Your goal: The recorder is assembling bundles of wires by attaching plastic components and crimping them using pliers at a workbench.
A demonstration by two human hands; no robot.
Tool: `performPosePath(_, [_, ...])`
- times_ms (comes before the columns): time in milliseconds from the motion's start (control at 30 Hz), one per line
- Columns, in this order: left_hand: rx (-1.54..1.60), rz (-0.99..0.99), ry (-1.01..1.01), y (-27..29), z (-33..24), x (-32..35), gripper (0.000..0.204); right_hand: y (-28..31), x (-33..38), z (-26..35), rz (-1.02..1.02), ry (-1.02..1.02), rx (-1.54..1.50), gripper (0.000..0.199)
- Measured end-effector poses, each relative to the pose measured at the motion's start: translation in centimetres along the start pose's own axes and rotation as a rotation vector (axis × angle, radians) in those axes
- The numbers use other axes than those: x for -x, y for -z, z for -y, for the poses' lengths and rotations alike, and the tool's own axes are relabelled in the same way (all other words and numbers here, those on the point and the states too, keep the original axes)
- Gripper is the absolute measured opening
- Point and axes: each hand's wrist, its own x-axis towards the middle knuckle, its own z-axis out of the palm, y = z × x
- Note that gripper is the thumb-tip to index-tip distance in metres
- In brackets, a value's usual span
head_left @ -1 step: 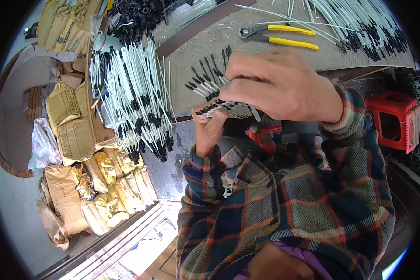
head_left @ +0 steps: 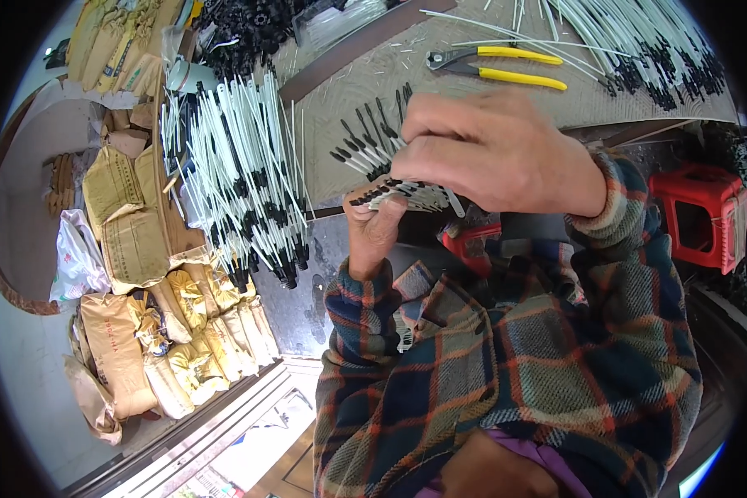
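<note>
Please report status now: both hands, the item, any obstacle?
Left hand grips bundle of black-tipped white rods from below. Right hand closed over bundle from above. Yellow-handled pliers lie apart on workbench; nothing blocking.

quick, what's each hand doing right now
Left hand: closed, gripping a bunch of white rods with black tips.
Right hand: curled over the same bunch, fingers touching it.

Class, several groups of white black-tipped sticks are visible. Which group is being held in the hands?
The small fanned bundle between the left hand and right hand; the other groups lie on the table.
</note>
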Motion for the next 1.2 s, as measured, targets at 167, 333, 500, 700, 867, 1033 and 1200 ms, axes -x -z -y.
performPosePath(167, [-0.025, 0.014, -0.036, -0.8, -0.3, -0.2, 0.024, -1.0, 0.5, 0.1, -0.074, -0.081, -0.165, 0.013])
performPosePath(333, [-0.164, 0.064, -0.077, -0.6, -0.8, -0.4, 0.027, 0.2, -0.3, 0.3, 0.024, -0.012, -0.063, 0.016])
performPosePath(500, [-0.183, 0.089, -0.053, -0.3, -0.6, -0.4, 0.03, -0.8, -0.1, 0.8, -0.026, -0.057, -0.143, 0.017])
performPosePath(700, [-0.176, 0.194, -0.048, 0.4, -0.6, -0.4, 0.03, -1.3, -0.1, 0.9, -0.027, -0.125, -0.278, 0.022])
performPosePath(867, [-0.273, 0.166, -0.056, 1.1, 0.5, -0.2, 0.04, -0.5, -0.9, 0.8, 0.082, -0.085, -0.185, 0.025])
performPosePath(1033, [-0.255, 0.165, -0.033, 1.6, 1.2, -0.2, 0.048, -0.4, -1.2, 0.4, 0.106, -0.04, -0.133, 0.033])
performPosePath(1200, [-0.253, 0.185, -0.039, 2.6, 2.5, 0.1, 0.046, -0.5, -1.0, 0.6, 0.1, -0.068, -0.148, 0.036])
